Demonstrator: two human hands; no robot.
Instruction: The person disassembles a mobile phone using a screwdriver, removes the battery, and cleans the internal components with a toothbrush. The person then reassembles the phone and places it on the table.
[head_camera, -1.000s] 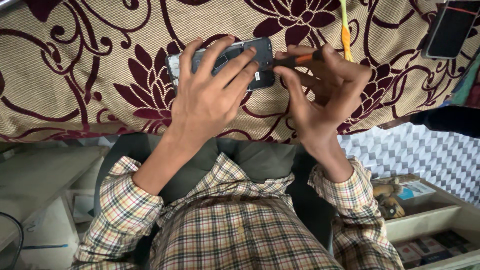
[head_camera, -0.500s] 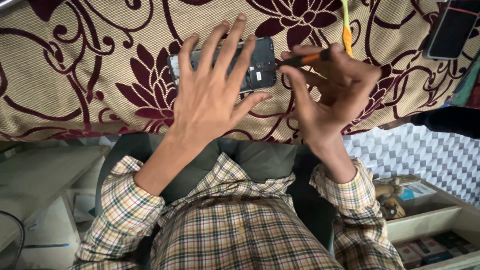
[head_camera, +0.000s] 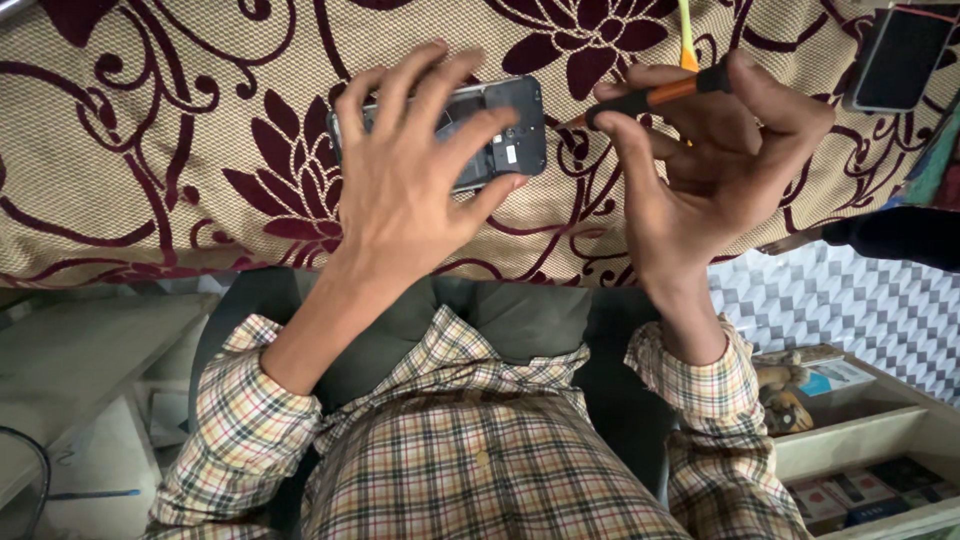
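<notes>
While our left hand (head_camera: 410, 180) spreads flat over the opened phone (head_camera: 500, 130) on the bench cloth (head_camera: 150, 170), our right hand (head_camera: 710, 160) pinches a screwdriver (head_camera: 650, 98) at three o'clock (back cover already off, internals exposed).

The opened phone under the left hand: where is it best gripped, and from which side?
Grip the opened phone across its two long edges, coming from above at its bare right end. It lies flat, back open and facing up, on the patterned cloth; the left hand covers the rest, the right hand holds a screwdriver.
</notes>
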